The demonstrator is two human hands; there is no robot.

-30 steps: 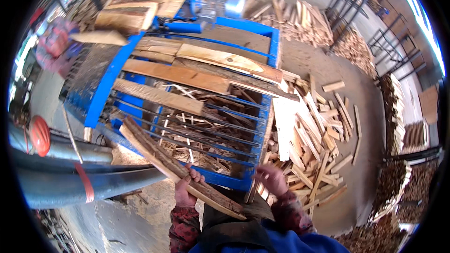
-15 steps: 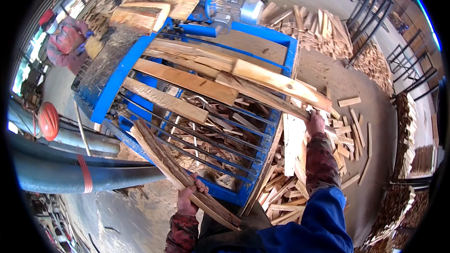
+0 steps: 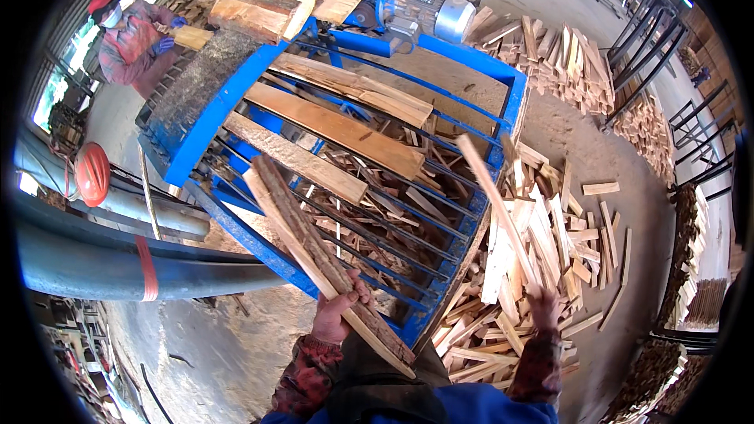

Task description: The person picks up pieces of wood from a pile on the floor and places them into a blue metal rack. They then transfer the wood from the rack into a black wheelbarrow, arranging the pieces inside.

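Note:
My left hand is closed around a long wood strip with a bark edge, which slants across the near left corner of the blue grate frame. My right hand, smeared by motion, is low over the pile of cut wood strips. The lower end of a narrow pale wood strip comes right up to its fingers; whether they grip it I cannot tell. Across the dark bars lie a brown board, a rough pale board and split wood pieces.
An electric motor sits at the machine's far side, beside stacked slabs. A person in a red cap holds a board at the far left. Grey pipes with an orange helmet run along the left. More strips are heaped far right.
My right hand has come back toward me from the grate's right end. The long boards near it have left the bars, and one narrow strip now slants over the pile. My left hand keeps its strip.

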